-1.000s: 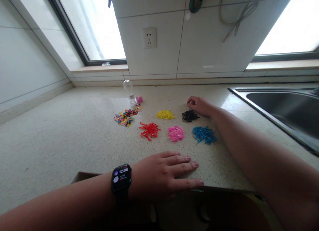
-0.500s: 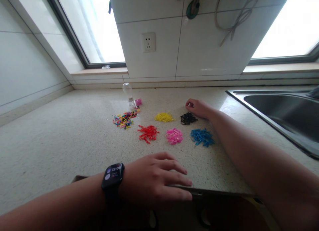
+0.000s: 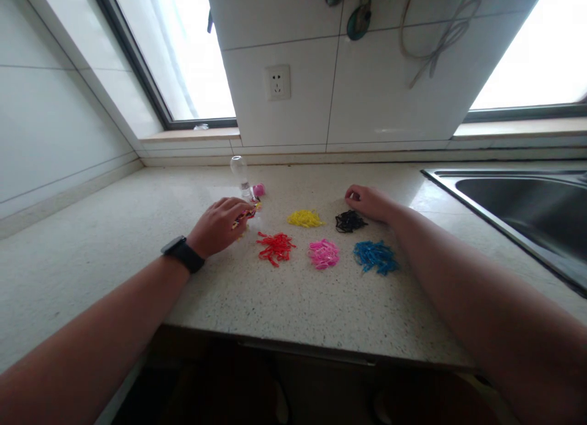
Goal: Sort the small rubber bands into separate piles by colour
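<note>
Reaching forward from the front edge of the countertop [image 3: 293, 315], where it was half a second ago, the left hand [image 3: 217, 223] is now over the mixed pile [image 3: 244, 216] of small coloured bands, left of centre; its curled fingers cover most of that pile, and whether they pinch any bands or only touch them I cannot tell; the right hand [image 3: 367, 200] stays put, well apart from the left, loosely curled just behind the black pile [image 3: 350, 221], on the side of the far edge, and whether it holds anything is hidden; the yellow pile [image 3: 305, 218], red pile [image 3: 276, 247], pink pile [image 3: 324, 254] and blue pile [image 3: 376, 257] lie where they were, with the last three nearer the front edge; a clear bottle [image 3: 239, 175] and a pink object [image 3: 259, 189] remain toward the far edge, just beyond the left hand; as I judge it, the change turns the work to the mixed bands, leaving the single-colour piles undisturbed.
</note>
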